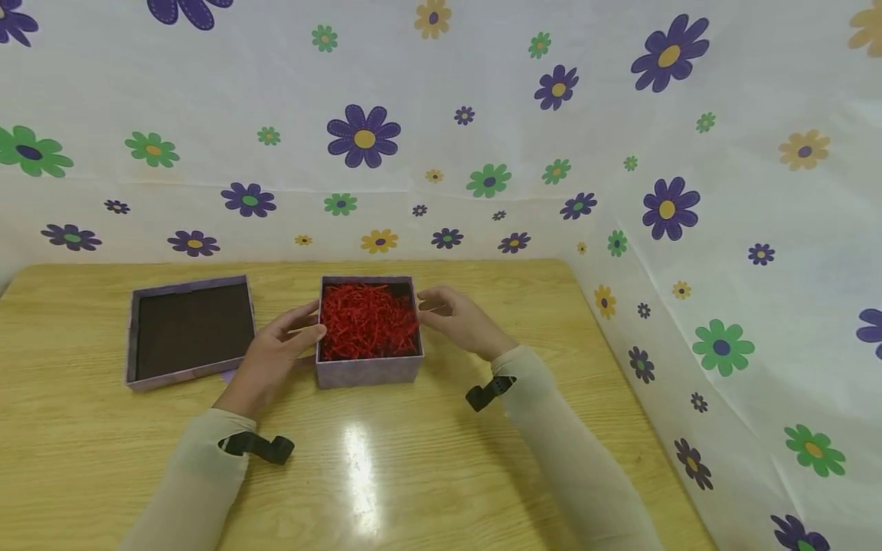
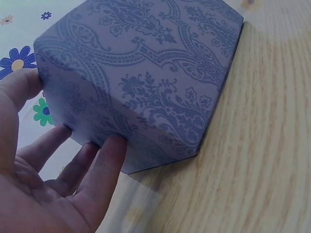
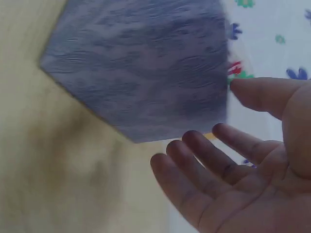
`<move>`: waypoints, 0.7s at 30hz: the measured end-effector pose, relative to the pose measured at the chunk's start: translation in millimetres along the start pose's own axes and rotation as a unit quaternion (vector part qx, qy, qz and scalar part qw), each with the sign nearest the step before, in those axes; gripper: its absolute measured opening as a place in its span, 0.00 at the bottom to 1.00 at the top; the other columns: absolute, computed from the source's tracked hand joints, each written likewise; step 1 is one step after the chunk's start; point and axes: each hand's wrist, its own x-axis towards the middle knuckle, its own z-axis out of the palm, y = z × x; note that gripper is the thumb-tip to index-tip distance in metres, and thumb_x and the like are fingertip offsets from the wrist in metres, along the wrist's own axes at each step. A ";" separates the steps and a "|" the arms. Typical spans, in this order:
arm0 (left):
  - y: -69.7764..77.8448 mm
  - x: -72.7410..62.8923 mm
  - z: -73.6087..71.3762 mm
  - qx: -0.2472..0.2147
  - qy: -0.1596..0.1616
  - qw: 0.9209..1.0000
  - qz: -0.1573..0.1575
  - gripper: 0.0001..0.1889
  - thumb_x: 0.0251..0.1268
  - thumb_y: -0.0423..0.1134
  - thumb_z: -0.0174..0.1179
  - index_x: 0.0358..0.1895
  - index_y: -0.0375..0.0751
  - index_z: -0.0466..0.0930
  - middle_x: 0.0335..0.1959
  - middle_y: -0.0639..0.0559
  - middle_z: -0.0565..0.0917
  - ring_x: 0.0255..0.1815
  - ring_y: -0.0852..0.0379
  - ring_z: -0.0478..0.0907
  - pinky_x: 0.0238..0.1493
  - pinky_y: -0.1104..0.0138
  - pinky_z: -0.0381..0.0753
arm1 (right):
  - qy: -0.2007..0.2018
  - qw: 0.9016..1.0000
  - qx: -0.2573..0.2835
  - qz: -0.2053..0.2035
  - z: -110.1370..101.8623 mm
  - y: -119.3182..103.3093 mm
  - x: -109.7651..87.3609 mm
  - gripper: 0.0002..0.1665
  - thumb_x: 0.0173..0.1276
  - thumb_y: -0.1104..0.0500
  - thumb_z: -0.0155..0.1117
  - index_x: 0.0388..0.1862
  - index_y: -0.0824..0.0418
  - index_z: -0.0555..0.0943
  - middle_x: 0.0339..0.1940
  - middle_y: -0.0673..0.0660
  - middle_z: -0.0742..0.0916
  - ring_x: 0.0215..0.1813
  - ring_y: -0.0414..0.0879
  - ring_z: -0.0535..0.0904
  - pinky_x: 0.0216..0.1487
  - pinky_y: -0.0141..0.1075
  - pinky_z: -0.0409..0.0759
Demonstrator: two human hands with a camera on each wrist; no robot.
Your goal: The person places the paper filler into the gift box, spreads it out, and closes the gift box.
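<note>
A patterned purple box stands on the table, its inside filled with red shredded paper. Against the box's left side rests my left hand, thumb at the top rim. In the left wrist view, the fingertips touch the patterned wall lower down. My right hand is at the opposite side, its fingers loosely bent. The right wrist view has the thumb by the rim and the other fingers spread beside the box; whether they touch it I cannot tell.
On the wooden table, left of the box, lies a shallow lid with its dark inside facing up. A white cloth with printed flowers hangs behind the table and along its right side.
</note>
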 end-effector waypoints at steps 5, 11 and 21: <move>0.5 -0.3 0.1 -0.006 -0.004 1.000 -0.004 0.39 0.73 0.58 0.63 0.83 0.56 0.59 0.78 0.43 0.64 0.73 0.41 0.68 0.72 0.45 0.72 | -0.021 0.993 0.113 0.019 6.3 21.3 1.4 0.28 0.81 0.54 0.60 0.75 0.61 0.70 0.64 0.64 0.80 0.65 0.59 0.80 0.67 0.51 0.79; -1.0 -0.5 -0.3 -0.008 -0.005 1.000 -0.008 0.39 0.74 0.58 0.62 0.83 0.57 0.58 0.79 0.43 0.62 0.73 0.40 0.68 0.73 0.45 0.71 | -0.018 0.992 0.121 0.001 14.7 34.7 -0.4 0.29 0.80 0.48 0.60 0.76 0.53 0.71 0.67 0.58 0.80 0.69 0.54 0.75 0.70 0.52 0.76; -1.1 -0.3 0.5 -0.002 -0.004 1.000 -0.008 0.39 0.74 0.58 0.62 0.83 0.58 0.58 0.79 0.43 0.62 0.72 0.41 0.69 0.71 0.46 0.73 | 0.011 0.976 0.219 0.001 30.9 38.6 -5.4 0.29 0.80 0.50 0.60 0.75 0.56 0.72 0.71 0.59 0.78 0.68 0.58 0.78 0.64 0.50 0.82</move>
